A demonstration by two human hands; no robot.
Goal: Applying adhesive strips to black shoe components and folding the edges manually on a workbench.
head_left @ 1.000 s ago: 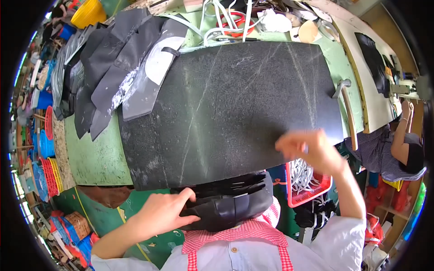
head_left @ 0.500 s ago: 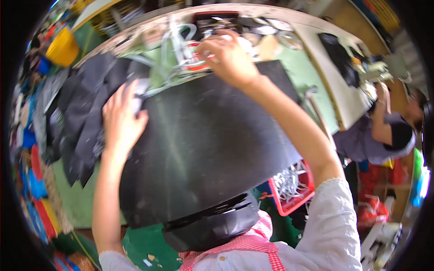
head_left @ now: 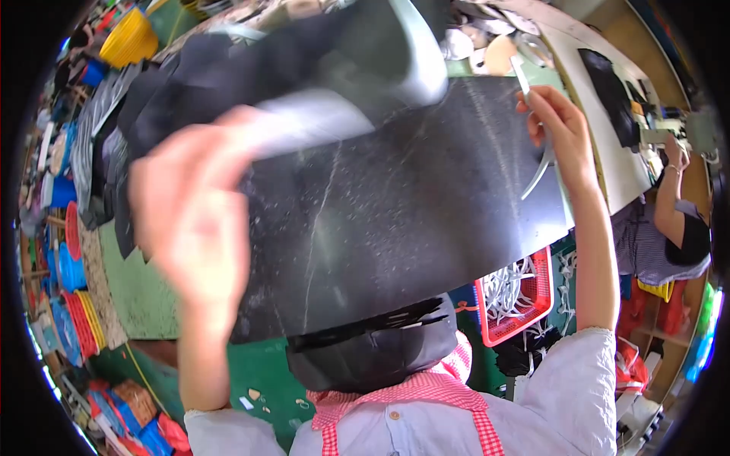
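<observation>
My left hand (head_left: pixel 194 205), smeared by motion, is raised over the left part of a black sheet (head_left: pixel 411 205) on the green table. From its fingertips a blurred black piece with a broad pale band (head_left: pixel 319 118) stretches toward the far middle. Motion hides what kind of piece it is. Near the sheet's far right corner, my right hand (head_left: pixel 563 133) pinches a thin white strip (head_left: pixel 538 181). One end of the strip stands up above the fingers, while the other curves down over the sheet. White scratches and specks mark the sheet.
Dark fabric pieces (head_left: pixel 103 167) are heaped at the left. Pale pieces (head_left: pixel 498 53) lie at the far edge. A red basket (head_left: pixel 485 334) of white strips stands below the sheet's right edge. Another person (head_left: pixel 661 235) works at the right beside a pale table (head_left: pixel 582 121).
My right hand has moved right from the far middle and now holds a white strip. The left hand has risen, and a blurred black and pale piece now sweeps across the far side.
</observation>
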